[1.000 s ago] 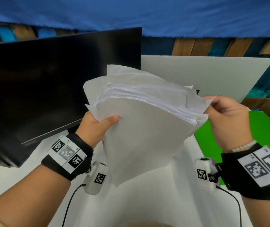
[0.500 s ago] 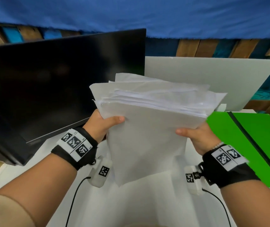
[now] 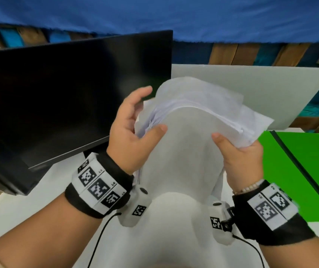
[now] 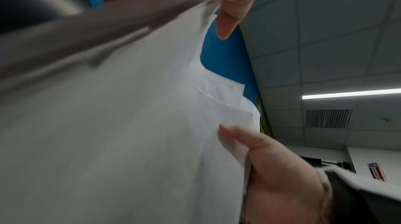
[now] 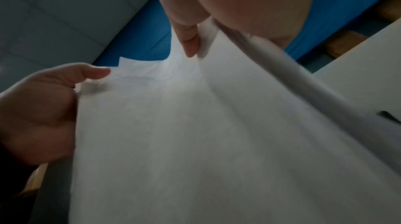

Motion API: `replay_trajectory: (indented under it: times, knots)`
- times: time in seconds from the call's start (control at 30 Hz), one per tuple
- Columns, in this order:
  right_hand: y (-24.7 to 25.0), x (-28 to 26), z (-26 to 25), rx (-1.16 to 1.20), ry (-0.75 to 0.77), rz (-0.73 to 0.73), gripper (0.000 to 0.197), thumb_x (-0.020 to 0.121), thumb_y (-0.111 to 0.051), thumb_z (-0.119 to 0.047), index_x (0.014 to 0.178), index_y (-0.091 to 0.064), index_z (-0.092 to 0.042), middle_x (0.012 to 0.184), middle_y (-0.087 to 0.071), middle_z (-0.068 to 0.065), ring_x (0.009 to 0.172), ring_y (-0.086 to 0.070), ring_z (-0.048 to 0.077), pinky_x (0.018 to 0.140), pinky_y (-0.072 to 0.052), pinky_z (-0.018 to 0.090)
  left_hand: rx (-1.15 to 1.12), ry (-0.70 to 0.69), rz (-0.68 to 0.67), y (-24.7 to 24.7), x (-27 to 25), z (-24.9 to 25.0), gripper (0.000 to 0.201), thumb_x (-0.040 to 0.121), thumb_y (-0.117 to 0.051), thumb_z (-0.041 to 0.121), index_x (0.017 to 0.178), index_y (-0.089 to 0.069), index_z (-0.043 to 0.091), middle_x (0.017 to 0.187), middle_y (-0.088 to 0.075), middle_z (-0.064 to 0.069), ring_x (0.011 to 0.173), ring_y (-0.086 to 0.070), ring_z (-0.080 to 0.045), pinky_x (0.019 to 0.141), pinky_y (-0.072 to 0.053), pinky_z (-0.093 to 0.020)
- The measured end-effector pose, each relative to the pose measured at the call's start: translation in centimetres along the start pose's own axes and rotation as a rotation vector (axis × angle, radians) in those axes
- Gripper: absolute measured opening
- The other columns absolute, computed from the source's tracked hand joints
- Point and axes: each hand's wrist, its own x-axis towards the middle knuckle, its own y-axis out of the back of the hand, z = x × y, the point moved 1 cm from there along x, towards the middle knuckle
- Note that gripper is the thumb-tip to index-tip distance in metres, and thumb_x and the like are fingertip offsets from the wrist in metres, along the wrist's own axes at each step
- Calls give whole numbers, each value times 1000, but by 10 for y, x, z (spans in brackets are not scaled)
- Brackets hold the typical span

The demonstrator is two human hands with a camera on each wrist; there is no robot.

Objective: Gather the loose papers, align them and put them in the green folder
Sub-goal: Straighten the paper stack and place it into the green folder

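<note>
I hold a stack of white papers [image 3: 189,151] upright in front of me, its top edge bowed into an arch and its sheets fanned unevenly. My left hand [image 3: 135,122] grips the left edge, thumb on the front sheet and fingers curved loosely behind. My right hand [image 3: 238,157] pinches the right edge, thumb in front and fingers hidden behind. Both wrist views are filled by the front sheet [image 4: 130,124] [image 5: 206,133], with a thumb on each side. The green folder [image 3: 309,171] lies flat on the table, right of my right hand.
A black monitor [image 3: 67,103] stands close on the left. A pale grey panel [image 3: 261,89] rises behind the papers. The white table [image 3: 29,206] runs under my arms. Blue cloth hangs across the back.
My right hand dropped from the stack's top right corner to its right edge. The hands came closer, the stack bowed upward, and my left fingers loosened and slid up the left edge.
</note>
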Motion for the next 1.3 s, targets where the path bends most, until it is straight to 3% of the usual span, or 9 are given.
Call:
replay_trajectory:
  times: [0.23, 0.37, 0.57, 0.73, 0.93, 1.07, 1.2, 1.27, 1.3]
  knots:
    - [16, 12, 2, 138, -112, -216, 26, 60, -69, -4, 77, -76, -22, 78, -76, -5, 74, -72, 11, 64, -57, 24, 53, 190, 148, 5, 32, 5, 9, 79, -69, 24, 85, -68, 30, 98, -70, -4, 92, -68, -22, 81, -57, -43]
    - [17, 13, 4, 158, -125, -214, 28, 50, -74, -11, 75, -76, -24, 76, -76, -5, 70, -71, 11, 63, -57, 24, -85, 239, 124, 8, 36, 2, 22, 87, -56, 9, 75, -62, 26, 81, -67, 2, 73, -67, -12, 63, -55, -27]
    - [8, 5, 4, 84, -115, -74, 26, 78, -62, 8, 81, -66, -17, 66, -73, -16, 63, -68, -1, 59, -54, 15, -165, 191, 117, 19, 37, -5, 8, 79, -58, 24, 81, -56, 31, 91, -58, -1, 84, -60, -15, 74, -51, -32]
    - [10, 0, -5, 73, -66, 19, 20, 81, -65, -2, 81, -66, -22, 67, -72, -20, 68, -67, -5, 71, -54, 13, 43, 159, -50, 21, 3, -30, 86, 60, -82, 39, 126, -44, -1, 124, -56, -19, 116, -58, -27, 97, -48, -48]
    - [18, -6, -17, 61, 23, -102, 28, 76, -64, 6, 93, -64, -16, 77, -75, -14, 74, -70, 2, 64, -53, 16, 141, 173, -50, 18, -17, -39, 47, 65, -68, 27, 111, -60, 25, 114, -64, -11, 110, -62, -25, 95, -48, -53]
    - [23, 5, -36, 99, 217, -152, 54, 64, -78, -30, 113, -54, -30, 101, -69, -10, 94, -66, 8, 77, -54, 23, 52, 135, -81, 14, -3, -29, 61, 64, -71, 24, 120, -53, 8, 116, -61, -11, 110, -61, -16, 94, -52, -37]
    - [18, 12, -51, 26, 297, -150, 26, 66, -75, -40, 91, -69, -34, 90, -72, -15, 87, -65, 5, 79, -54, 25, -17, 94, -62, 9, 12, -17, 51, 62, -74, 26, 107, -52, 41, 113, -60, 0, 105, -62, -17, 87, -54, -34]
    - [17, 16, -50, -16, 291, -125, 4, 73, -75, -29, 75, -71, -30, 75, -72, -15, 73, -64, 3, 70, -53, 23, -67, 94, -66, 5, 17, -14, 48, 63, -74, 25, 105, -54, 36, 112, -61, -4, 103, -63, -23, 85, -55, -38]
    - [17, 17, -50, -37, 291, -97, 14, 77, -72, -19, 69, -71, -30, 69, -71, -16, 68, -62, 1, 66, -51, 20, -88, 97, -64, 4, 20, -13, 46, 64, -74, 25, 105, -55, 33, 110, -61, -4, 102, -63, -23, 84, -55, -37]
